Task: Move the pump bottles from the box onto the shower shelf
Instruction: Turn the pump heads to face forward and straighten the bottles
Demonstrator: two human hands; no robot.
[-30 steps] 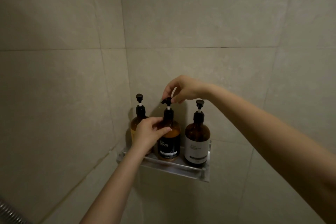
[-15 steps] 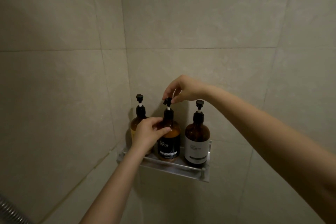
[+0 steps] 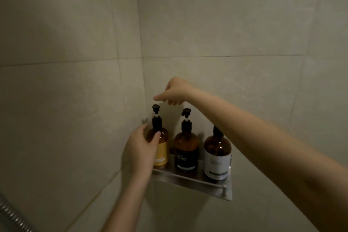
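Observation:
Three amber pump bottles stand upright in a row on the metal corner shelf (image 3: 190,180). The left bottle (image 3: 162,149) has a yellow label, the middle bottle (image 3: 186,151) a black label, the right bottle (image 3: 217,156) a white label. My left hand (image 3: 141,149) wraps the body of the yellow-label bottle. My right hand (image 3: 174,91) hovers just above that bottle's black pump head, fingers loosely extended, touching nothing that I can see. My right forearm hides the right bottle's pump head. The box is out of view.
Beige tiled walls meet in a corner right behind the shelf. A ribbed metal shower hose (image 3: 11,216) shows at the bottom left edge.
Both hands have shifted left. My left hand moved from the middle bottle to the yellow-label bottle, and my right hand let go of the middle pump head and now hangs over the left one.

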